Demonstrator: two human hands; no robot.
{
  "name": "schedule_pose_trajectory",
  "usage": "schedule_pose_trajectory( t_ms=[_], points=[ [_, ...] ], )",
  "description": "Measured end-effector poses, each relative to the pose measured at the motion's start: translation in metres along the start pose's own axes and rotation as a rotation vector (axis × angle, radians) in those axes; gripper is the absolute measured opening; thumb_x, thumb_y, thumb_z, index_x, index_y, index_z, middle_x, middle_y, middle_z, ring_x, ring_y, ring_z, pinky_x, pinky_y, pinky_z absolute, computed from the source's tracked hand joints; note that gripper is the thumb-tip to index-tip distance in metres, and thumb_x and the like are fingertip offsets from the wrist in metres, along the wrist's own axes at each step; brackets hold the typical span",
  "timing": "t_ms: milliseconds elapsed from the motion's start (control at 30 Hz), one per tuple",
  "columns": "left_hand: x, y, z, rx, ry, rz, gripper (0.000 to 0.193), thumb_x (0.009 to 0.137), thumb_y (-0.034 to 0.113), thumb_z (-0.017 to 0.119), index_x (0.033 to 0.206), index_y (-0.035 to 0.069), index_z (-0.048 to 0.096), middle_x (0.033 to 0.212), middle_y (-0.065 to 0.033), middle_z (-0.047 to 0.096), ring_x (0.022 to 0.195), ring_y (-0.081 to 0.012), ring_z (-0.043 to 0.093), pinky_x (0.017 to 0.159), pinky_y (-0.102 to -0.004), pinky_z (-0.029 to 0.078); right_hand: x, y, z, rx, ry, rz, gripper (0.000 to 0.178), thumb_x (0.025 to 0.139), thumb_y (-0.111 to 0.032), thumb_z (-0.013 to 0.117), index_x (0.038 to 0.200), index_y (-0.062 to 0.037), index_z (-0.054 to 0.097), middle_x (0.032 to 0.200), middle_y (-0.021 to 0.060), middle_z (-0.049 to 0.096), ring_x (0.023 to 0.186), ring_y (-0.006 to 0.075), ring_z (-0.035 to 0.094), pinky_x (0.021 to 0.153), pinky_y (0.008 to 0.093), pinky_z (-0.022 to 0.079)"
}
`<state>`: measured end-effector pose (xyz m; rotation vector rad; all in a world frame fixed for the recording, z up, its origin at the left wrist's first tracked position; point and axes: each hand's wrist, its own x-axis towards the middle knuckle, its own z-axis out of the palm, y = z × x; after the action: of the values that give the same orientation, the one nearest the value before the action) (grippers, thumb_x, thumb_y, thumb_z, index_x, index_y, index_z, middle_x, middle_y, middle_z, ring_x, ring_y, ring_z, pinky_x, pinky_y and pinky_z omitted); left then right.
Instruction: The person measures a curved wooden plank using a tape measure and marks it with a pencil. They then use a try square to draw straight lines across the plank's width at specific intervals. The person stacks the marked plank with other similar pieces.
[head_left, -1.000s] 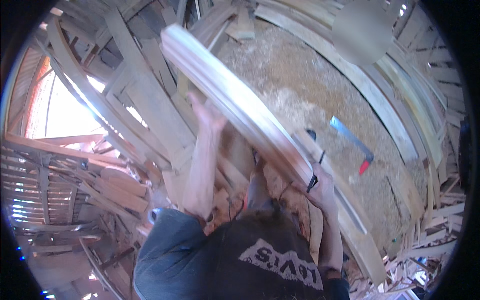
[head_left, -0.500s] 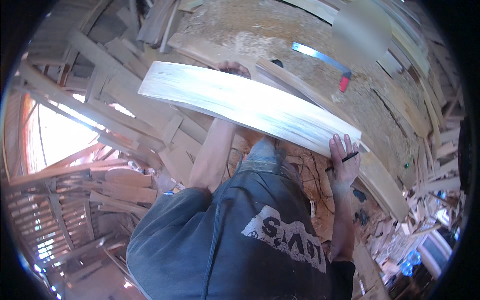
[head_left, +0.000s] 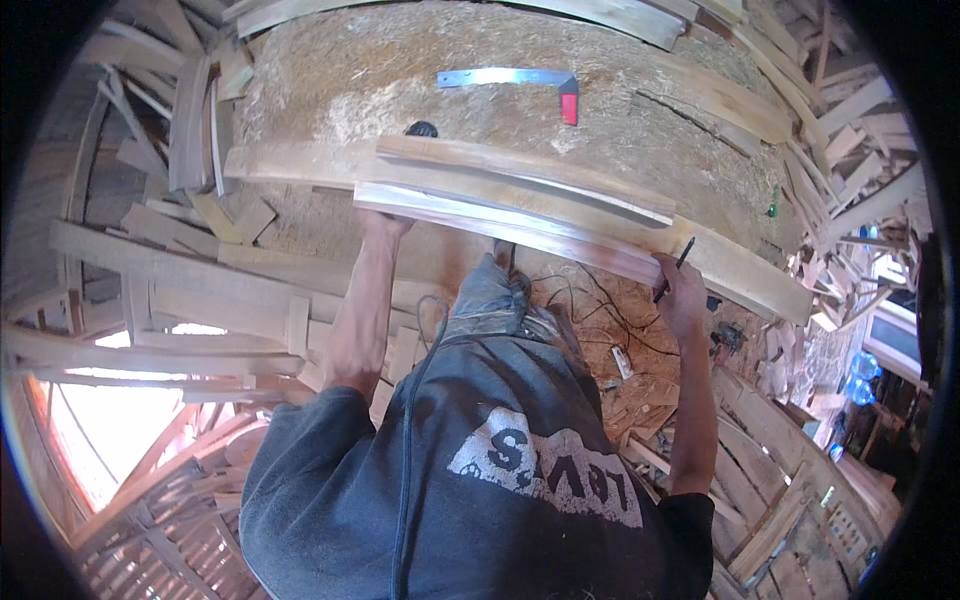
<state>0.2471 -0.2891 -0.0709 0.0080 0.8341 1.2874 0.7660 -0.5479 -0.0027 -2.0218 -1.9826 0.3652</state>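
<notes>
A pale wooden board (head_left: 505, 222) spans the space in front of me, turned so that its narrow edge faces up. My left hand (head_left: 384, 226) is closed on its left end from below, fingers mostly hidden by the wood. At the other end my right hand (head_left: 683, 297) grips the board, with a slim black pen (head_left: 686, 252) sticking up between its fingers. Just beyond lies a narrower wooden strip (head_left: 530, 178), resting on a longer plank (head_left: 750, 277) that runs to the right.
A try square (head_left: 508, 77) with a red-ended handle lies on the dusty work surface (head_left: 330, 80). Near the strip sits a small round black object (head_left: 422, 129). Dark cables (head_left: 610, 315) trail on the ground below. Offcuts and planks (head_left: 150, 265) pile up around the sides.
The board has tipped from its broad face to its edge and come down beside the longer plank. My left hand has shifted to the board's left end. The view has turned.
</notes>
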Motion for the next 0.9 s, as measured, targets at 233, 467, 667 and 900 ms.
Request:
schedule_pose_trajectory(
  t_ms=[233, 467, 667, 900],
  points=[
    [0.061, 0.052, -0.049, 0.400, 0.590, 0.137, 0.067, 0.103, 0.056, 0.048, 0.154, 0.012, 0.050, 0.153, -0.0104, 0.055, 0.140, -0.0322, 0.049, 0.115, -0.0560, 0.038, 0.044, -0.033, 0.000, -0.121, 0.338, -0.033, 0.049, 0.084, -0.007, 0.080, 0.132, -0.0098, 0.069, 0.129, 0.0153, 0.070, 0.120, 0.0307, 0.065, 0.099, 0.0404, 0.052],
    [0.052, 0.038, -0.021, 0.489, 0.285, 0.158, 0.063, 0.113, 0.047, 0.032, 0.157, 0.002, 0.044, 0.159, -0.0150, 0.050, 0.151, -0.0284, 0.041, 0.128, -0.0467, 0.021, 0.022, 0.005, 0.061, 0.926, 0.729, 0.858, 0.042, 0.108, -0.026, 0.063, 0.143, -0.0029, 0.060, 0.147, 0.0123, 0.061, 0.136, 0.0253, 0.057, 0.115, 0.0399, 0.043],
    [0.087, 0.069, -0.086, 0.708, 0.211, 0.219, 0.051, 0.112, 0.021, 0.043, 0.154, -0.007, 0.043, 0.151, -0.0214, 0.055, 0.141, -0.0313, 0.052, 0.121, -0.0438, 0.037, 0.081, -0.045, 0.067, 1.041, 0.721, 1.116, 0.032, 0.107, -0.029, 0.067, 0.128, -0.0045, 0.070, 0.115, 0.0029, 0.069, 0.105, 0.0153, 0.060, 0.096, 0.0330, 0.049],
    [0.082, 0.067, -0.032, 0.829, 0.195, 0.078, 0.066, 0.114, 0.053, 0.034, 0.143, -0.002, 0.056, 0.137, -0.0161, 0.066, 0.129, -0.0271, 0.061, 0.114, -0.0458, 0.044, 0.067, -0.028, 0.062, 0.831, 0.597, 0.989, 0.038, 0.106, -0.031, 0.070, 0.130, -0.0026, 0.070, 0.117, 0.0017, 0.069, 0.107, 0.0113, 0.060, 0.097, 0.0296, 0.048]
  ],
)
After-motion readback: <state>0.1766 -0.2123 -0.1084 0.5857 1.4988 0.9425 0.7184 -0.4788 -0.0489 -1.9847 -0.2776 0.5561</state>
